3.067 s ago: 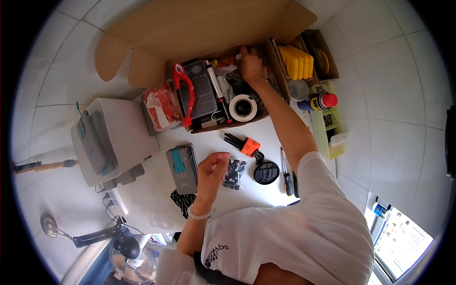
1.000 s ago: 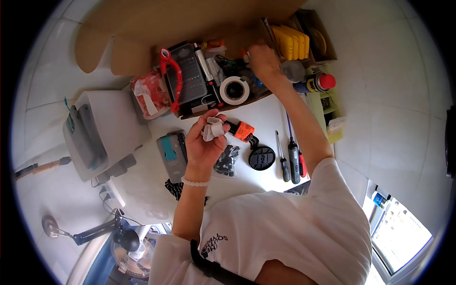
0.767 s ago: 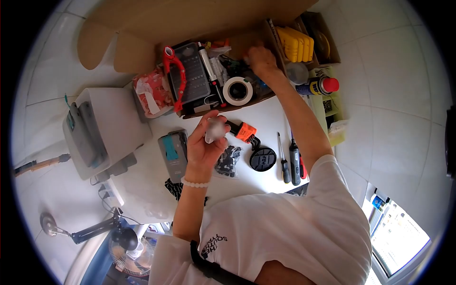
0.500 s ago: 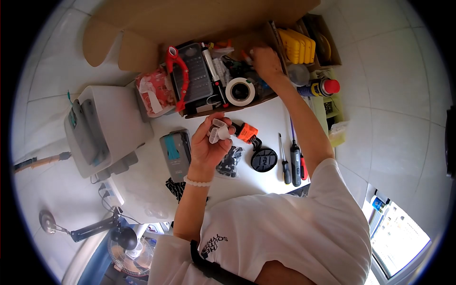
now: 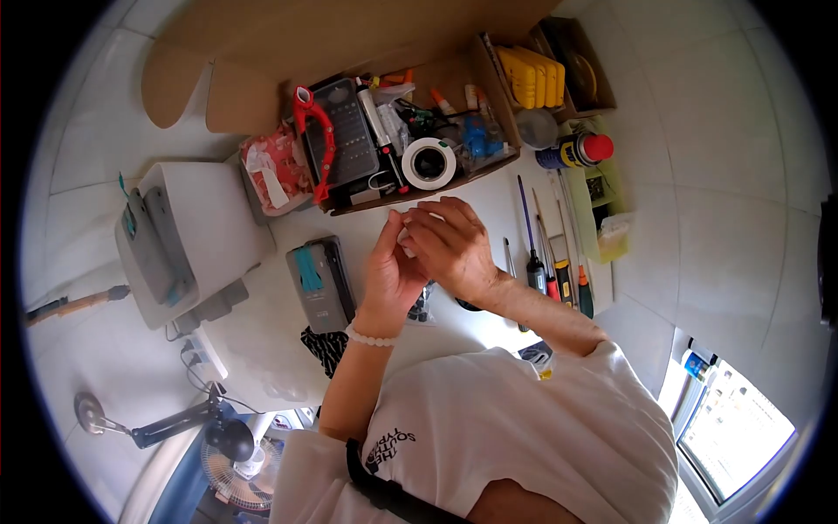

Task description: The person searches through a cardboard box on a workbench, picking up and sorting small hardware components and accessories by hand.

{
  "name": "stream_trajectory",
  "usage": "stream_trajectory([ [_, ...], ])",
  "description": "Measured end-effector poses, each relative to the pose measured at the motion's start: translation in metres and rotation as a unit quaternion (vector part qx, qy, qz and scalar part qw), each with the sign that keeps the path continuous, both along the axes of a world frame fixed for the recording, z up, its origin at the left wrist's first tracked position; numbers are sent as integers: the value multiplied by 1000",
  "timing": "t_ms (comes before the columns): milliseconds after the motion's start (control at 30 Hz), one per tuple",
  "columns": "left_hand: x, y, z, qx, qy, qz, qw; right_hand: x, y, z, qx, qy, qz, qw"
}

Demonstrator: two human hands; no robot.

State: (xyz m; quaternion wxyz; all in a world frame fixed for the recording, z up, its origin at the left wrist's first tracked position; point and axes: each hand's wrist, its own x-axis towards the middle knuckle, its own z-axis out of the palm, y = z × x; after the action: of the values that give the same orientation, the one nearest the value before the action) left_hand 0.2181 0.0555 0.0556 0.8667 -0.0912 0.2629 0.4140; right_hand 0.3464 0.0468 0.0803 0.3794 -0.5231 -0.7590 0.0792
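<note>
Fingertips of the left hand (image 5: 391,279) pinch a small white piece (image 5: 405,244), partly hidden, held above the white surface (image 5: 271,354); the right hand (image 5: 452,251) curls over it with bent fingers, and whether that hand grips too cannot be told. Behind the wrists, a bag of black parts (image 5: 422,307) shows in part. A grey case (image 5: 323,293) lies beside the left hand, and screwdrivers (image 5: 536,274) lie on the right. Beyond the hands, an open cardboard box (image 5: 349,44) holds a tape roll (image 5: 429,164) and a red tool (image 5: 325,131).
</note>
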Motion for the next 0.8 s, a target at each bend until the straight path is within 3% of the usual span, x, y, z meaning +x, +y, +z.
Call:
stream_trajectory([
  [133, 2, -1, -3, 19, 81, -37, 996, -11, -10, 5, -32, 36, 11, 999],
  [200, -7, -3, -14, 24, 46, -10, 999, -6, -9, 7, -164, 244, 30, 955],
  [267, -11, 0, -2, 76, 36, -48, 995, 12, 10, 12, -198, 267, 16, 943],
  [300, -13, -1, 2, 83, 80, -45, 992, 23, 30, 1, -86, 203, -7, 975],
  [333, -17, -1, 3, 84, 79, -43, 992, 36, 48, -2, -104, 124, -75, 984],
  [367, -22, -1, 4, 61, 76, -39, 994, 46, 72, -7, -26, 37, -145, 988],
  [433, -30, -4, -1, 47, 72, -31, 996, 66, 109, -10, -150, -113, -197, 962],
  [467, -33, -6, -1, 48, 72, -31, 996, 73, 126, -20, -149, -112, -197, 963],
  [533, -38, -8, -1, 57, 70, -38, 995, 82, 152, -44, -205, -244, -201, 926],
  [633, -41, -12, 2, 58, 75, -36, 995, 81, 172, -52, -298, -252, -186, 902],
  [800, -48, -14, -2, 63, 67, -24, 996, 71, 181, -51, -333, -242, -194, 890],
])
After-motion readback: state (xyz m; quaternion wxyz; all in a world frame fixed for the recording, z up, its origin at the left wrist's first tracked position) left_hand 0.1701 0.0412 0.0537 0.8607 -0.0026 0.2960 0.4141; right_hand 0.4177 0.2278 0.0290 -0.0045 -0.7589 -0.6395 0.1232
